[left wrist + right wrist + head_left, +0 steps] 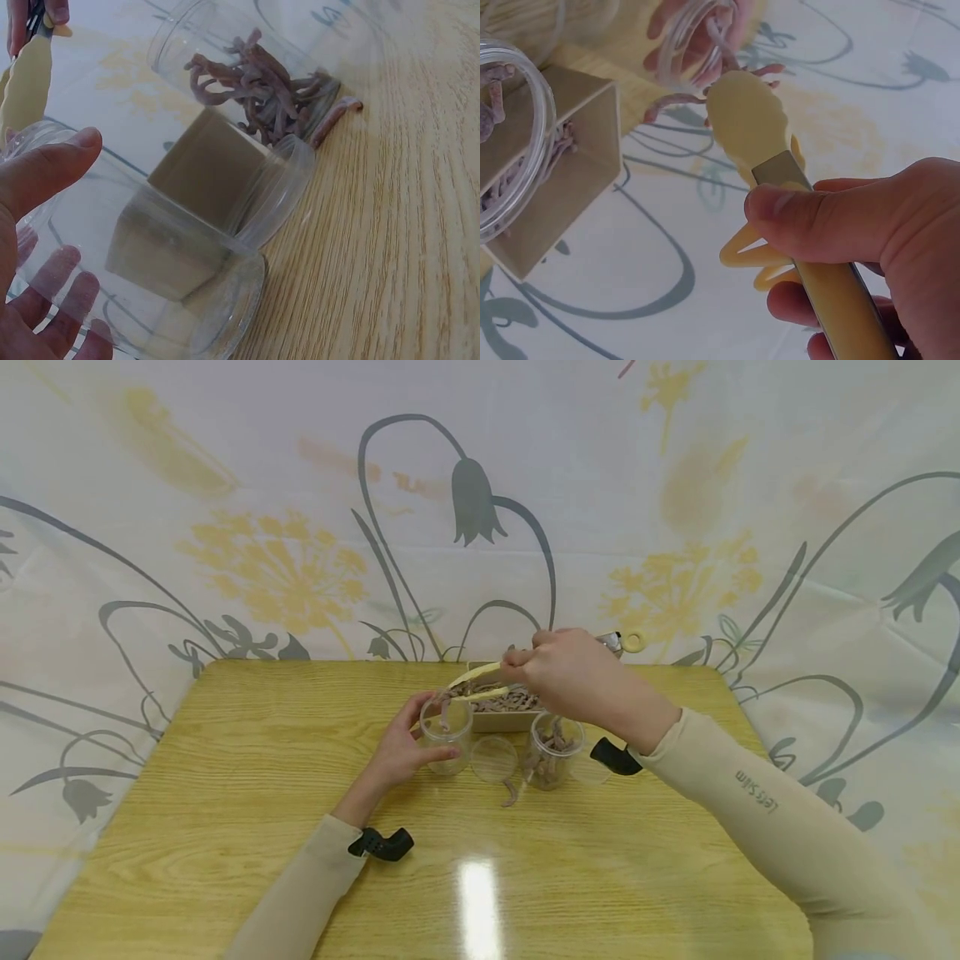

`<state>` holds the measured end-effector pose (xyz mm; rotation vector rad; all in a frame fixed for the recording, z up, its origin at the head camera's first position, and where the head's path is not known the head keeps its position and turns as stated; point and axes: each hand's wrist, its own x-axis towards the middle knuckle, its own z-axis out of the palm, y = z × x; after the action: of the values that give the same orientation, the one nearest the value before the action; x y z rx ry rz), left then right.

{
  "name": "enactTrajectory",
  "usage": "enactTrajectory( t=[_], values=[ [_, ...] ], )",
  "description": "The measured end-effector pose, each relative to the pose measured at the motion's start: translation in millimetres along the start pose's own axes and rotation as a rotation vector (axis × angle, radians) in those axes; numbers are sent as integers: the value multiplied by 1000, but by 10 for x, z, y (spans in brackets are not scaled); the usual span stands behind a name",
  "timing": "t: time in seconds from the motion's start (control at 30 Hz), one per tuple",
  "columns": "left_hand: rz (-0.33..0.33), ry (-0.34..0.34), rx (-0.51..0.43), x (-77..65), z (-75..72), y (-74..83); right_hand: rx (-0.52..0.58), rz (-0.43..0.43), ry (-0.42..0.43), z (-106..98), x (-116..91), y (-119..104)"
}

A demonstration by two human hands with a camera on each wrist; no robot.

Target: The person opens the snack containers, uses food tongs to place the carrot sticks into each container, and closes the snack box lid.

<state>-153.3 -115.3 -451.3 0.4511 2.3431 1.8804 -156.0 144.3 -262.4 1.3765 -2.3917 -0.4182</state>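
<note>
My left hand grips a clear plastic jar, thumb on the near side and fingers round the far side. In the head view my right hand holds tongs with yellow tips over that jar's mouth. Between the tips are thin purplish-brown strips, some sticking out sideways; one hangs into the mouth of the jar. A second clear jar, standing to the right, contains several similar strips. Behind the jars, partly hidden by the right hand, a beige box holds more strips.
A clear round lid lies between the jars, and another lies right of the second jar. One loose strip is on the wooden table in front. A flower-patterned cloth hangs behind the table.
</note>
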Motion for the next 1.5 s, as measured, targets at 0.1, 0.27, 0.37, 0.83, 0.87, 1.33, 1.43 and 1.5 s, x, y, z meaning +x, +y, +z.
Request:
enactTrajectory(
  t=[0.1,0.27,0.37,0.83,0.87,1.33,1.43,1.5],
  values=[
    [-3,1,-4,5,1,2,-57,-28,-10,-24,22,-35],
    [-13,2,-27,12,10,9,-134,-55,-31,-51,71,-120],
    [-21,-1,-32,13,15,13,-175,-68,-49,-70,106,-188],
    [-20,-21,-13,-102,-7,395,-115,-54,-124,-86,236,-349],
    [-19,-21,-17,-103,-10,395,-108,-49,-133,-84,247,-348],
    [1,-31,-45,-94,8,323,-25,-3,-178,-71,267,-228],
    [11,-27,-35,-79,14,274,11,18,-203,-85,221,-174],
    [13,-23,-31,-53,17,189,55,34,-195,-81,178,-127]
  ],
)
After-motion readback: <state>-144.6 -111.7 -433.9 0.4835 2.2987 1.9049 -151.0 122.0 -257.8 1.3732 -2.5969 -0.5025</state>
